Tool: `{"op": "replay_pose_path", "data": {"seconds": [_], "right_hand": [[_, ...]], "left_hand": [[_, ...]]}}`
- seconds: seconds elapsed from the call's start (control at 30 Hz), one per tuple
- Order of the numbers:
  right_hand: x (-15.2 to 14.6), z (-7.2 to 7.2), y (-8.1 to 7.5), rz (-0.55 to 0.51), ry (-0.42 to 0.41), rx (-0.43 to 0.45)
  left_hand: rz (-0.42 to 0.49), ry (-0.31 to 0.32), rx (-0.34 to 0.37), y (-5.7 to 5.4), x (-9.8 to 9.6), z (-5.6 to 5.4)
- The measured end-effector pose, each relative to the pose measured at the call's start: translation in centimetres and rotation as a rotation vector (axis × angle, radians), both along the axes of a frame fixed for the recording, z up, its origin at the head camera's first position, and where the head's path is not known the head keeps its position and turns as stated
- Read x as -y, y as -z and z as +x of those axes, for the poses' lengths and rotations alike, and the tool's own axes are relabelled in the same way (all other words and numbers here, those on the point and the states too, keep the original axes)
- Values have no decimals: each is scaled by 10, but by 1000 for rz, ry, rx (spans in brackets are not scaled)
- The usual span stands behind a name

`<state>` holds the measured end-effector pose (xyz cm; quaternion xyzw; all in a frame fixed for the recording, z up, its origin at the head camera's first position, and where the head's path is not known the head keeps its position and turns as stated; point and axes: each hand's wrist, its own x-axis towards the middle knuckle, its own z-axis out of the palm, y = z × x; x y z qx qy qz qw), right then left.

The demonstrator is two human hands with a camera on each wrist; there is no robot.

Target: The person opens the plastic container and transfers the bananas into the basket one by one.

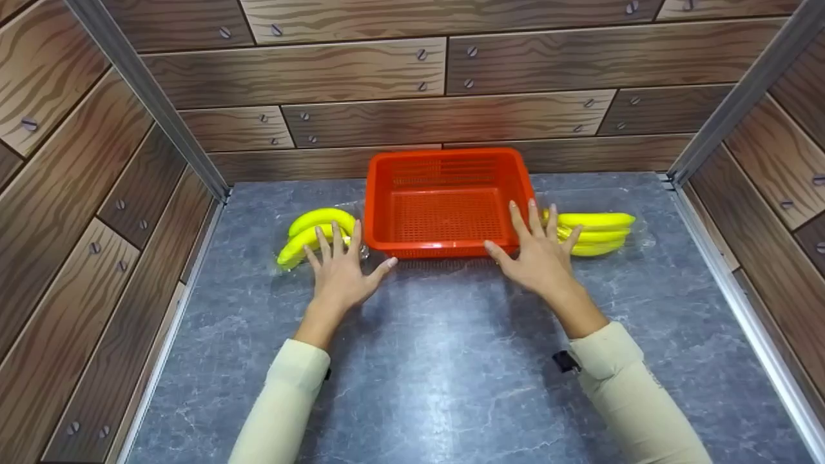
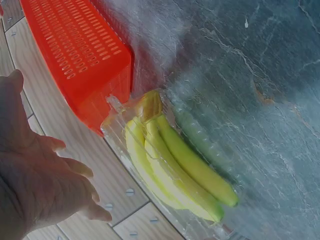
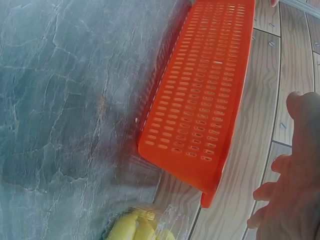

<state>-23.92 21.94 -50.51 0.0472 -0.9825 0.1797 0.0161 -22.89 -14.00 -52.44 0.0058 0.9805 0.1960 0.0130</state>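
A red plastic basket (image 1: 445,246) with slotted walls stands near the back wall, nothing inside it. My left hand (image 1: 339,274), fingers spread, is by the basket's front left corner, in front of a bunch of bananas (image 1: 309,241) in a clear bag. At the front right corner my right hand (image 1: 541,258) is spread with straight fingers that overlap the rim. A second bagged bunch of bananas (image 1: 596,233) lies to the right of it. Both wrist views show the hands, left (image 2: 45,180) and right (image 3: 295,180), with nothing held; contact with the basket cannot be made out.
The grey marbled tabletop (image 1: 425,361) stretches in front of the basket. Wood-patterned panels (image 1: 387,71) close off the back and both sides, with metal rails (image 1: 741,316) along the edges.
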Motion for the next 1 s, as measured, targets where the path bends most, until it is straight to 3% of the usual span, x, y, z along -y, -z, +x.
{"op": "replay_pose_path", "data": {"seconds": [0.37,0.5,0.7,1.0], "right_hand": [[-2,0,3,-1,-4,9],[-2,0,6,-10,-7,26],[-2,0,8,-8,-9,29],[-1,1,12,1,-20,44]], "left_hand": [[-11,-51,15,5,11,-3],[6,-95,-26,7,18,-5],[109,-205,-119,17,34,-11],[309,-451,-118,35,68,-23]]}}
